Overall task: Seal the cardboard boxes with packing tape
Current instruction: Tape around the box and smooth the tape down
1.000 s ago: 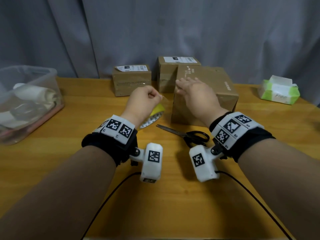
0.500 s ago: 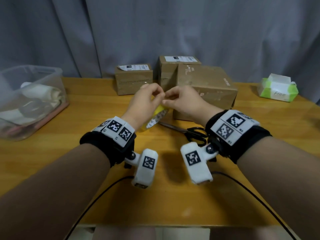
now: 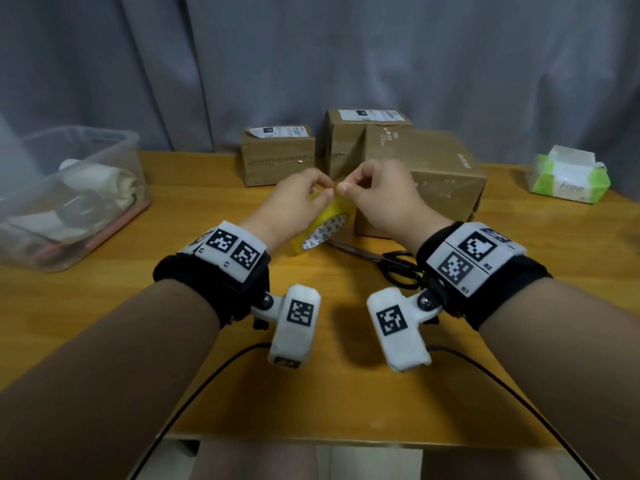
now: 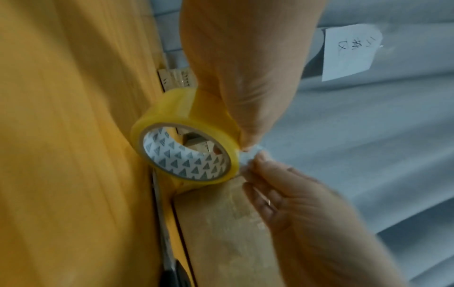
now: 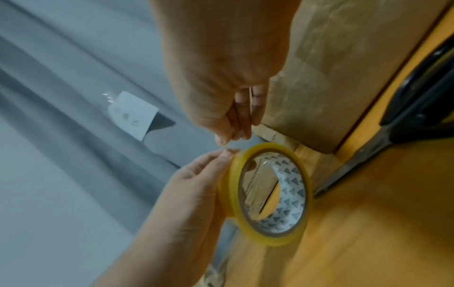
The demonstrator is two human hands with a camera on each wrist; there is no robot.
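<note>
My left hand (image 3: 320,192) grips a yellow roll of packing tape (image 3: 327,221) and holds it above the table, in front of the large cardboard box (image 3: 440,168). My right hand (image 3: 346,187) pinches the tape's loose end (image 4: 250,155) between thumb and fingertips, right beside the left thumb. In the right wrist view the roll (image 5: 234,196) stands on edge against the left palm (image 5: 191,194). A small box (image 3: 277,157) and a taller box (image 3: 343,143) stand behind, both with shipping labels.
Black-handled scissors (image 3: 394,266) lie on the wooden table (image 3: 173,306) under my right wrist, blades pointing at the roll. A clear plastic bin (image 3: 69,188) sits at the left, a green tissue pack (image 3: 568,178) at the right. A grey curtain hangs behind.
My right hand left the top of the large box and came to the roll, where it now pinches the tape end. The left hand lifted the roll slightly toward it.
</note>
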